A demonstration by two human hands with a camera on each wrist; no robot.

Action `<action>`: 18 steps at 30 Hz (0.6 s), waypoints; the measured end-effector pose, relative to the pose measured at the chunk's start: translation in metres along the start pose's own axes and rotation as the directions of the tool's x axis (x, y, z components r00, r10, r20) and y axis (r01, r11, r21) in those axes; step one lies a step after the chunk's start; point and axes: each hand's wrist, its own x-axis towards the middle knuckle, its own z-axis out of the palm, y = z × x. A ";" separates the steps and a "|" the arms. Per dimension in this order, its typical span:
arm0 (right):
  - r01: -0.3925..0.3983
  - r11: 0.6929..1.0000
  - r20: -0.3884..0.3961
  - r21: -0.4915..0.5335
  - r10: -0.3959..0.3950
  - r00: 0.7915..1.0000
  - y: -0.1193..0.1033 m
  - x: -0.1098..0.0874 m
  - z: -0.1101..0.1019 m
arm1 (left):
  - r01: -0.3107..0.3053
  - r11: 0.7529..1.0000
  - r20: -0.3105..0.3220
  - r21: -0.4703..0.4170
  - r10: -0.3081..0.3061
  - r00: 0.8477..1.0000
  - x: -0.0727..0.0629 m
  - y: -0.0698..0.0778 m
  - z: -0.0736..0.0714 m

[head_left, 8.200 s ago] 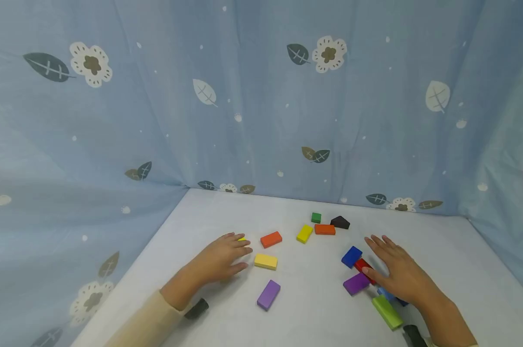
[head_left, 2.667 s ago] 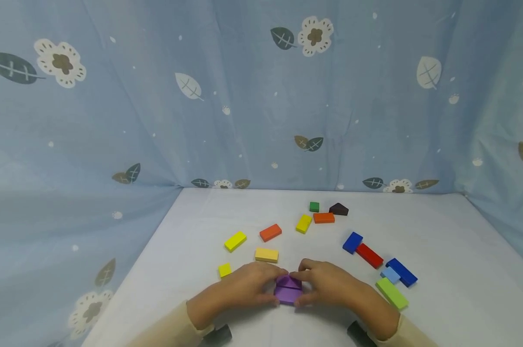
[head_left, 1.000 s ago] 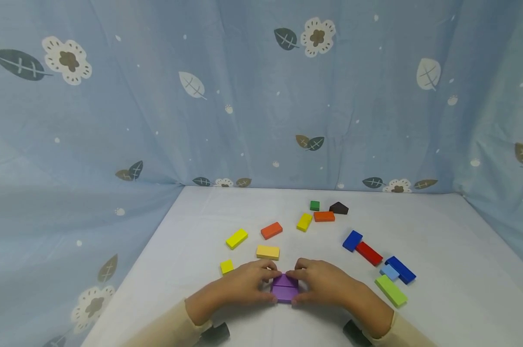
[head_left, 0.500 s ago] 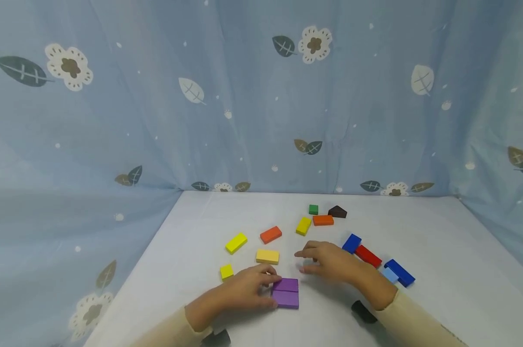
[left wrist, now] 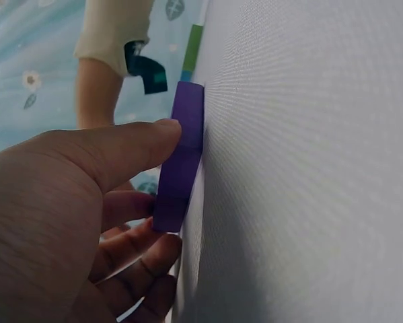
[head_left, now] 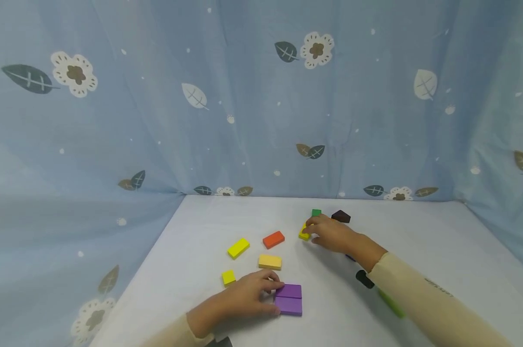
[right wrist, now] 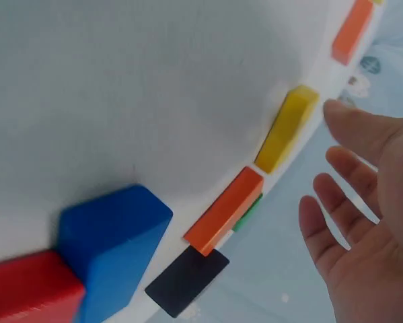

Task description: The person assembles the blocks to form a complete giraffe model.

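Purple blocks (head_left: 289, 301), 2 touching rectangles, left hand (head_left: 251, 295) pinching them, right hand (head_left: 333, 234) unclenched near yellow block (right wrist: 287, 128)

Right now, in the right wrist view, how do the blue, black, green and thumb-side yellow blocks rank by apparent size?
1. Blue block, though nearness may flatter it.
2. Black block and yellow block, too alike to rank.
3. Green block, partly hidden.
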 end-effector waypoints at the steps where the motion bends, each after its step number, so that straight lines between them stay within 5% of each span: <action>1: 0.004 1.000 0.003 -0.015 -0.004 1.000 0.002 0.003 0.001 | 0.000 1.000 0.000 -0.001 0.000 1.000 0.000 0.000 0.001; 18: -0.118 0.989 0.092 -0.094 0.127 0.988 0.016 0.030 0.013 | -0.008 1.000 -0.011 0.006 0.008 1.000 -0.001 -0.002 0.002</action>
